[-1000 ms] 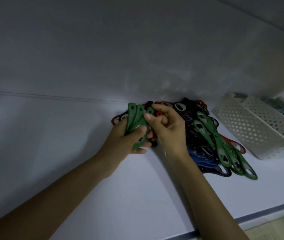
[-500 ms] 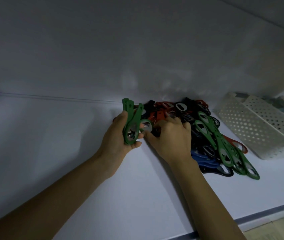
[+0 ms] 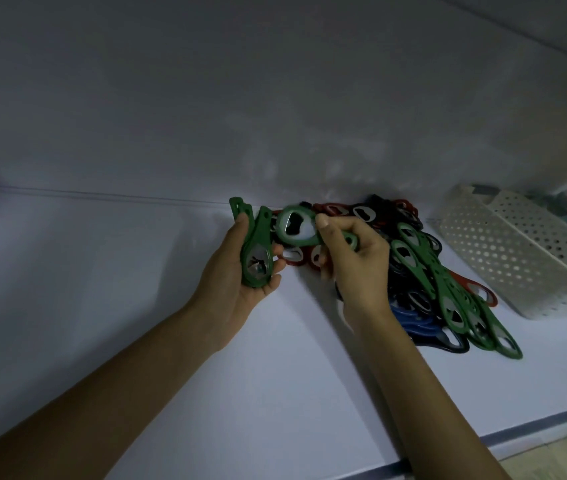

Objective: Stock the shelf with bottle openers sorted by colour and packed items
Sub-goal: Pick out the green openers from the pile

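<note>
Gripped green opener stack (image 3: 253, 252) in left hand (image 3: 235, 285), pinched single green opener (image 3: 296, 226) in right hand (image 3: 356, 271). Had mixed pile (image 3: 424, 271) right behind, white basket (image 3: 517, 261) near it.

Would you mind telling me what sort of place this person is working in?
Probably a shop or stockroom: a long white shelf with an edge strip, a loose pile of bottle openers in several colours, and a white perforated basket beside it.
</note>
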`<state>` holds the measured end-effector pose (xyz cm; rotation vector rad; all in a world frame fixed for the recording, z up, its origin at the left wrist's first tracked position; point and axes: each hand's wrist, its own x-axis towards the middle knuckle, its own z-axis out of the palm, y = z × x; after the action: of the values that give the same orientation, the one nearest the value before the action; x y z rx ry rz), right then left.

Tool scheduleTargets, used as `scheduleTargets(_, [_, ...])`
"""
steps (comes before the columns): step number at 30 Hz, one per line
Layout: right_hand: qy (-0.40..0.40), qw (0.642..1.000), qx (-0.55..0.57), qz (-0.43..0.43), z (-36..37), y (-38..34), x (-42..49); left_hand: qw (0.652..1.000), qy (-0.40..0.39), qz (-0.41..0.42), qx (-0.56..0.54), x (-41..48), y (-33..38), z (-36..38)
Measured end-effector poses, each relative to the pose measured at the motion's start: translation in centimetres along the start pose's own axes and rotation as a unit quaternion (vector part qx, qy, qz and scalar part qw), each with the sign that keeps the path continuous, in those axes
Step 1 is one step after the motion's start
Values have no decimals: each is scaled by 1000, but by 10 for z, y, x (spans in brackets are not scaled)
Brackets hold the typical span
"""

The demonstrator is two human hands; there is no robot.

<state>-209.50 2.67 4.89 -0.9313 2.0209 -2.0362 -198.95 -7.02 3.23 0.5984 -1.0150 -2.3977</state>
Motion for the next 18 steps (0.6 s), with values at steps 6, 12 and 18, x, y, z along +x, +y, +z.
scheduleTargets(6, [-145,974,130,117,-7,-12,2,996,-60,23,59,-4,1,1])
scheduleTargets(12, [-184,975,94,83,4,-4,-2,984,-71,75,148,-7,-5,3])
scheduleTargets(18, [-154,988,30,12,13,1,-7,983,-44,91,156,-3,-6,0])
